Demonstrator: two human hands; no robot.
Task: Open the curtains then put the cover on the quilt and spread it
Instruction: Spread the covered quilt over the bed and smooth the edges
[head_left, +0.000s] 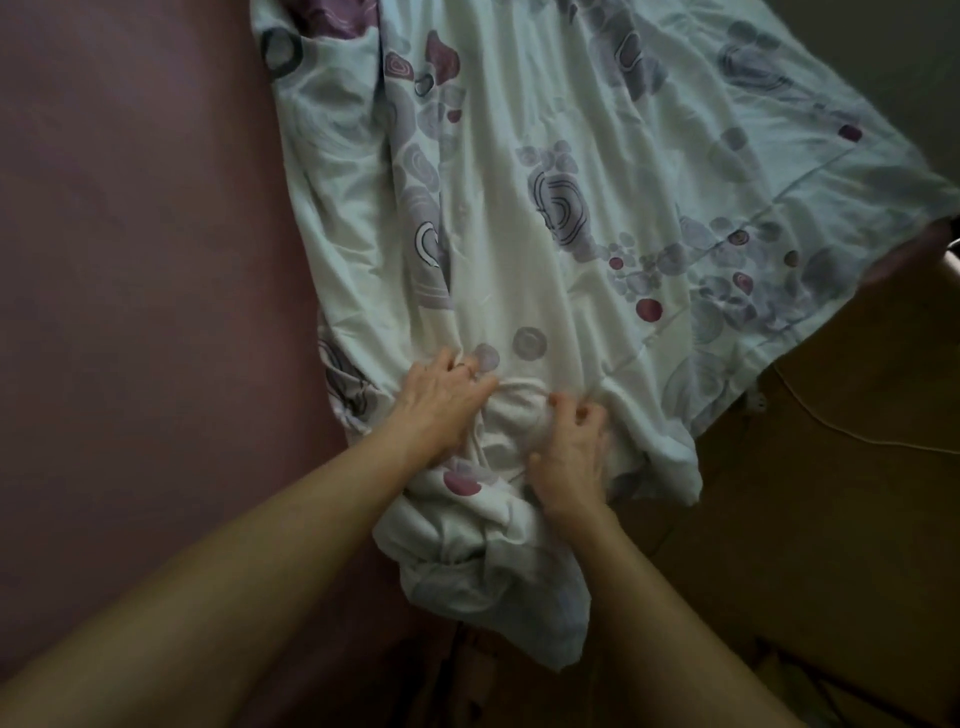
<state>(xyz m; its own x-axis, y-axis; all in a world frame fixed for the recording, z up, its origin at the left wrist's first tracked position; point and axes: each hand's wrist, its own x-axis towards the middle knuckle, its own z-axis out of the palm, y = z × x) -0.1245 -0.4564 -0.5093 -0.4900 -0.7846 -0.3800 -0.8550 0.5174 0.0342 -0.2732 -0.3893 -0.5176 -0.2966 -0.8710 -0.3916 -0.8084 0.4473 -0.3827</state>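
Patterned cover on mauve bed

Cover under left hand and right hand was thin, creased, faintly sheened cloth; sheet left of them matt cloth.
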